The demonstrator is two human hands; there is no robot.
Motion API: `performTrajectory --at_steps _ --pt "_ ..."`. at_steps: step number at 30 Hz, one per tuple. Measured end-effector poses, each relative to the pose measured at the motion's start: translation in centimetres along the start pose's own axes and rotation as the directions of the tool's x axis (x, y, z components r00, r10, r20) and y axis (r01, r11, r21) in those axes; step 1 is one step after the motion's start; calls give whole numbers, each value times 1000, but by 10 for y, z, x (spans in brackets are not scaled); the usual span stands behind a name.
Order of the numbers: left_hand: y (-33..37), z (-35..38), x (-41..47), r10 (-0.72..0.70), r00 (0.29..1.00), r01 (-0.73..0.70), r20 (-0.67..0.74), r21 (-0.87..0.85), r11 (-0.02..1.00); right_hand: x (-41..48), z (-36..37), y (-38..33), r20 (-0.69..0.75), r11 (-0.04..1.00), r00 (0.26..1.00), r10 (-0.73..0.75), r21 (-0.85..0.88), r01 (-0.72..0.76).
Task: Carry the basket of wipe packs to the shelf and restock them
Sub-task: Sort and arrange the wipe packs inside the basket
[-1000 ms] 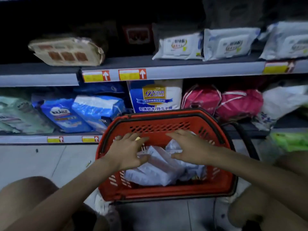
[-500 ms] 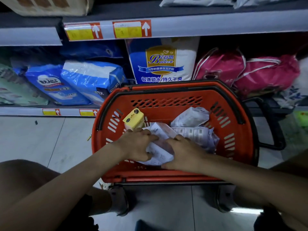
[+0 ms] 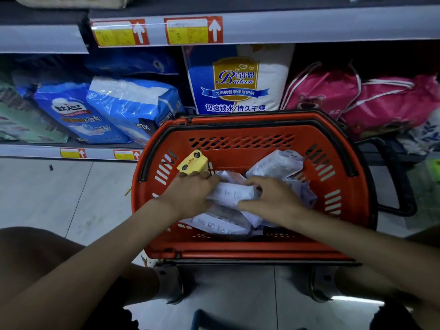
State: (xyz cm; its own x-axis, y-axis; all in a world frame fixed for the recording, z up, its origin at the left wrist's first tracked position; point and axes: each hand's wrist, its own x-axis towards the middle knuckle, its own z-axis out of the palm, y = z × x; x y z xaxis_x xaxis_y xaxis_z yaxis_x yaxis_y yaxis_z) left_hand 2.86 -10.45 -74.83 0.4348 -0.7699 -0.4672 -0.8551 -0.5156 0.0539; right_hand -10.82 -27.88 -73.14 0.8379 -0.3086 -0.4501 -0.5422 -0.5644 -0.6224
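Note:
A red plastic basket (image 3: pixel 238 132) stands on the floor in front of the low shelf, between my knees. Several white wipe packs lie in it. Both my hands are inside the basket. My left hand (image 3: pixel 190 196) and my right hand (image 3: pixel 269 201) grip the same white wipe pack (image 3: pixel 232 195) from either side, fingers curled round its ends. Another wipe pack (image 3: pixel 276 164) lies at the basket's far right, and one more (image 3: pixel 214 226) lies under my hands. A small yellow box (image 3: pixel 192 164) sits by my left fingers.
The bottom shelf (image 3: pixel 28 150) behind the basket holds blue diaper packs (image 3: pixel 133 106), a white-and-blue Baileen bag (image 3: pixel 238 79) and pink drawstring bags (image 3: pixel 357 101). The upper shelf edge (image 3: pixel 309 25) with price labels runs overhead. The basket's black handle (image 3: pixel 402 186) sticks out right. Tiled floor lies left.
The camera tilted down from the upper shelf. My hands went down into the basket and closed round one wipe pack, uncovering the yellow box.

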Motion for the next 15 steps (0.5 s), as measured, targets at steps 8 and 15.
performTrajectory --at_steps 8,15 --pt "-34 -28 0 -143 983 23 -118 -686 728 5 -48 -14 32 876 994 106 471 -108" --pt "-23 -61 -21 -372 919 -38 -128 -970 240 6 -65 -17 104 680 959 265 685 -263"
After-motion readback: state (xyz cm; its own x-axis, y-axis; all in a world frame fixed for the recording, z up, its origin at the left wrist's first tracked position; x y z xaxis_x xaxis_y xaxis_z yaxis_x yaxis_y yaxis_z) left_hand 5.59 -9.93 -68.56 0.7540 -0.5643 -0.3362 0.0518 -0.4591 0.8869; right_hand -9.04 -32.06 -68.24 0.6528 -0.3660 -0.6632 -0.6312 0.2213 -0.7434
